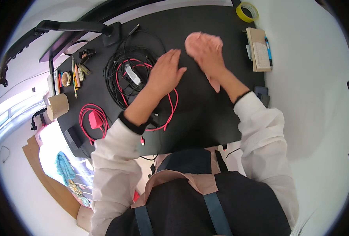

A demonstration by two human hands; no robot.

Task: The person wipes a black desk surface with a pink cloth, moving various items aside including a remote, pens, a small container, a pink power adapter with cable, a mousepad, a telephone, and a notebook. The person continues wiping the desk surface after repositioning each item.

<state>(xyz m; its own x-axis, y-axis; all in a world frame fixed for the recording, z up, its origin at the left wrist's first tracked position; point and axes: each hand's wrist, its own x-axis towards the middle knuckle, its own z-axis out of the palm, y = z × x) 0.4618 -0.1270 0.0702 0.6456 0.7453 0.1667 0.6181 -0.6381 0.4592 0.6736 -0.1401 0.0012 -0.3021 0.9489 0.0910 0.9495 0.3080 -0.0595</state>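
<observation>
A pink cloth (pixel 202 41) is bunched beneath my right hand (pixel 210 57) at the far part of the black desk (pixel 209 118). One corner of the cloth trails out below the palm. My left hand (pixel 167 70) hovers or rests at the right side of a tangled coil of black cables (pixel 112 76), its fingers straight and thumb spread; nothing shows in it. Whether it touches the desk, I cannot tell. Within the coil lie a white oblong plug or adapter (pixel 132 74) and a red cable (pixel 174 103), which loops out below my left wrist.
Near the left edge are a red charger (pixel 95 119) with its cable, a dark box-shaped device (pixel 73 138), a beige cup (pixel 58 106), and pens (pixel 75 76). A monitor arm (pixel 74 26) crosses the back left. Yellow tape (pixel 247 12) and a notebook (pixel 259 50) line the right wall.
</observation>
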